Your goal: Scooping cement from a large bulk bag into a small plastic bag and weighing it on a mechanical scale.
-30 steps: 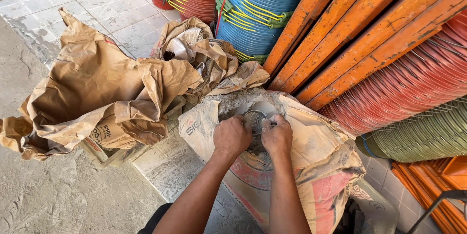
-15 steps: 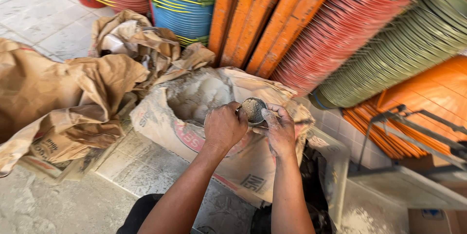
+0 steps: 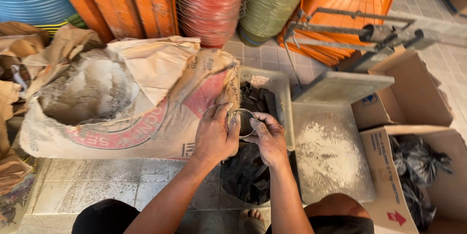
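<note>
Hands meet over a black bag: our left hand and right hand both curl their fingers around a small metal cup of grey powder (beside the open paper sack). We judge a careful, level tip comes next.

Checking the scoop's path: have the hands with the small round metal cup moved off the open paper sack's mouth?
Yes. Both hands and the cup moved rightward off the sack, now over black bags.
</note>
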